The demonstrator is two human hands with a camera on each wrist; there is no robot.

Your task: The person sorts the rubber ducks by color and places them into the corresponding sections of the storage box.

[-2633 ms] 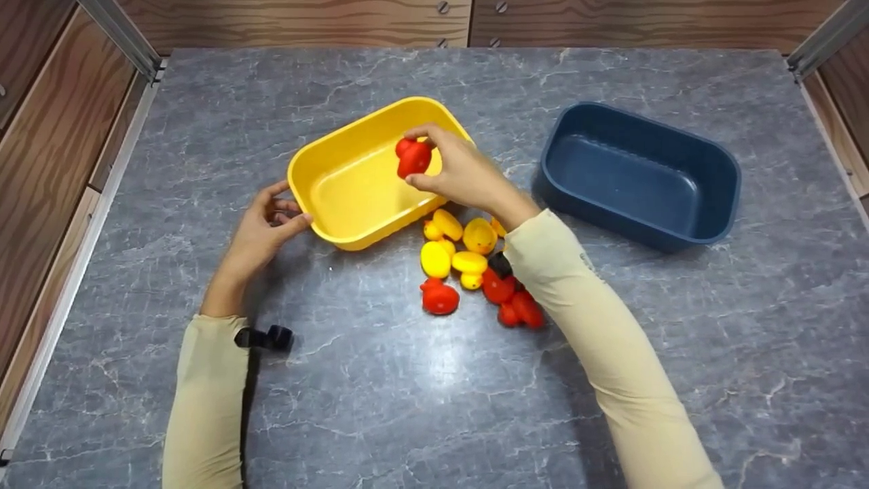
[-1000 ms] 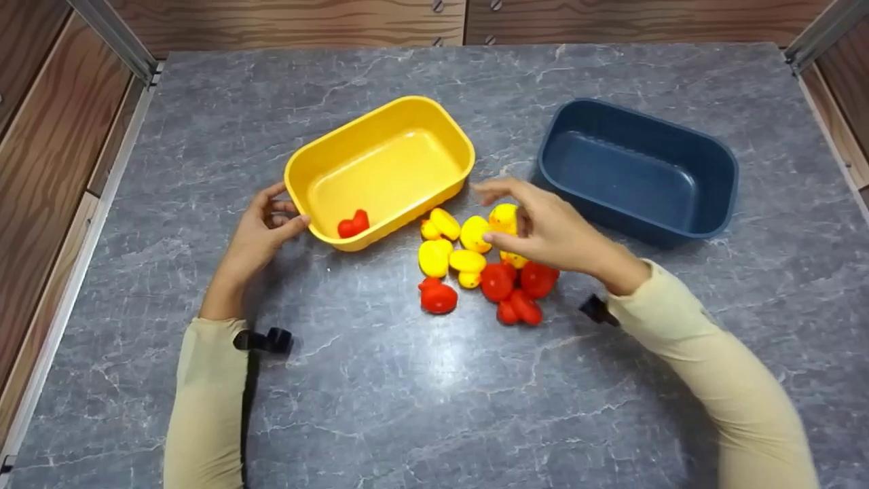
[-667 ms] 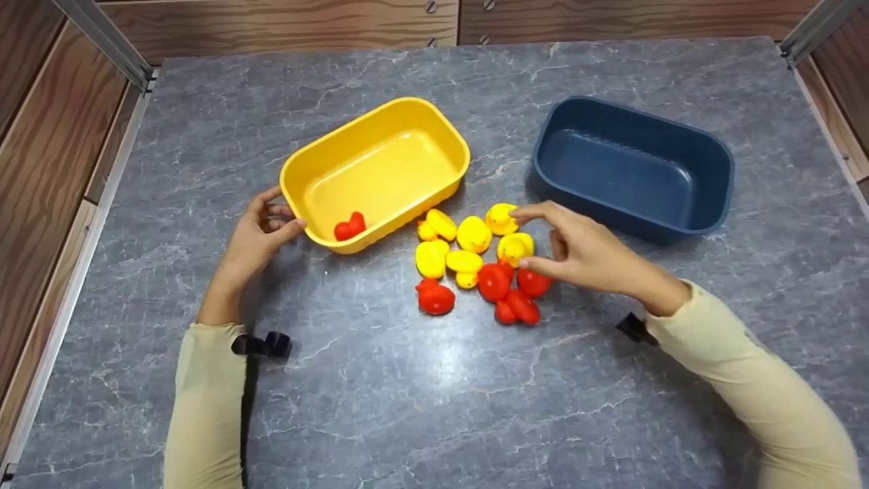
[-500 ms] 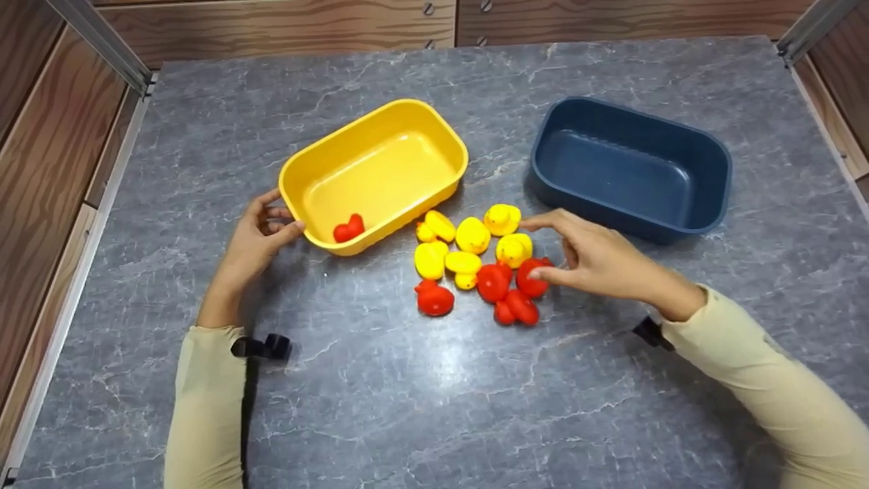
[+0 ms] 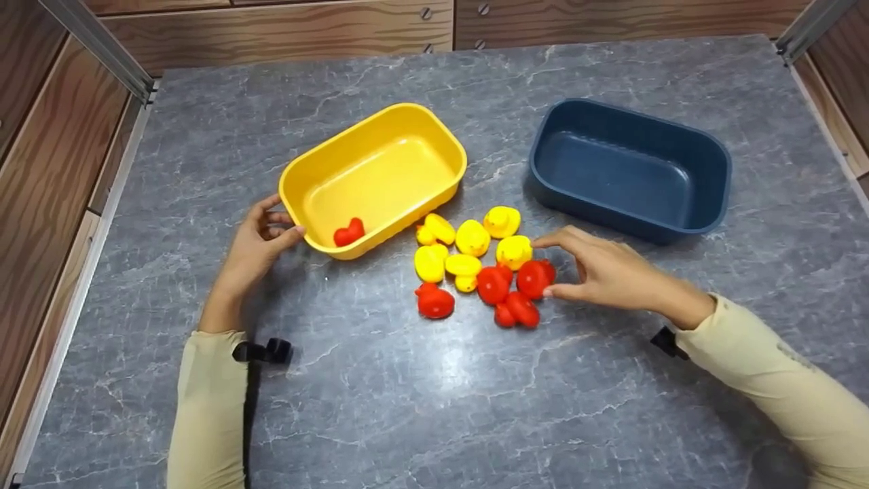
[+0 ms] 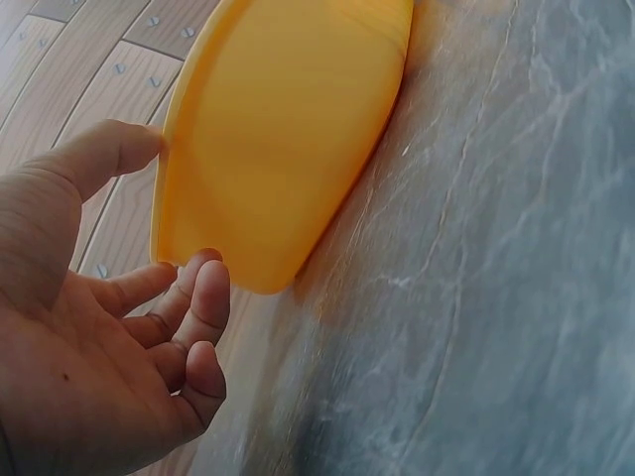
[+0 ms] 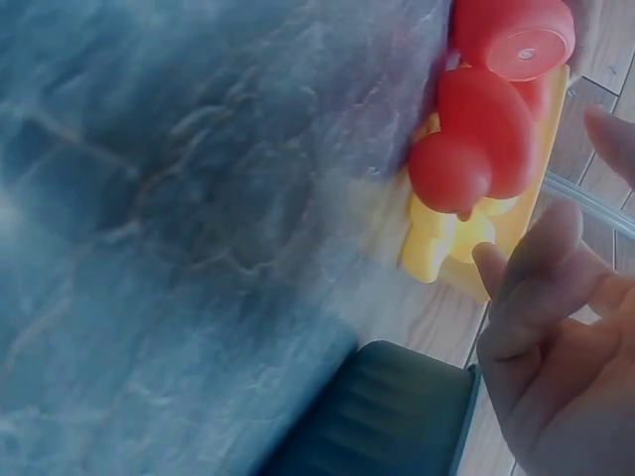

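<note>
My left hand (image 5: 252, 248) rests with thumb and index fingertips against the outside of a yellow plastic box (image 5: 380, 234), at its near left end. In the left wrist view the other fingers curl loosely below the rim. Inside that box lies one red rubber duck (image 5: 349, 232). My right hand (image 5: 611, 275) reaches to the right side of a cluster of ducks, thumb and index finger spread. Its thumb tip is right at a red rubber duck (image 5: 535, 278), and the index fingertip is close to a yellow rubber duck (image 5: 514, 252). Nothing is held in it.
Several more yellow ducks (image 5: 464, 265) and a few red ducks (image 5: 435, 301) lie on the grey marbled table (image 5: 380, 407) in front of the yellow box. A dark blue box (image 5: 628, 217) stands at the back right. Wood-patterned panels (image 5: 305, 34) border the table.
The red duck my right hand held over the yellow box now lies inside it. That hand has moved right and nearer, to the ducks' right side. My left hand stays at the box.
</note>
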